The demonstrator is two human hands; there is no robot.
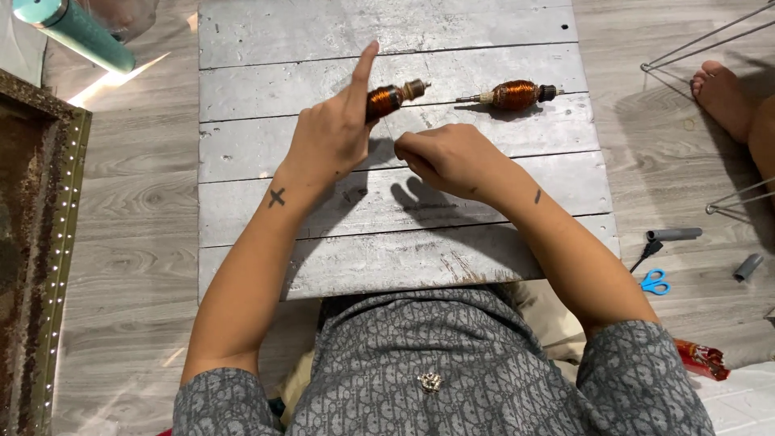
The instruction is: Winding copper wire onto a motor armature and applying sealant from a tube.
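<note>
A low table of grey wooden planks (pixel 484 24) on a pale wood-look floor (pixel 137 242), seen from above the seated person's hands.

The left hand (pixel 331 133) grips a copper-wound motor armature (pixel 386 98) between thumb and curled fingers, index finger pointing straight up and away; the armature's long axis runs left to right, its shaft end sticking out to the right, tilted slightly upward. The right hand (pixel 448 157) hovers just right of and below it, fingers pinched loosely together, whether on a fine wire cannot be told. A second armature (pixel 515 94) lies on the planks further right, axis also left-right, nearer the right hand, nothing in between. Off the table to the right lie blue-handled scissors (pixel 655 282), grey tubes (pixel 674 234) and another person's bare foot (pixel 721 93).
</note>
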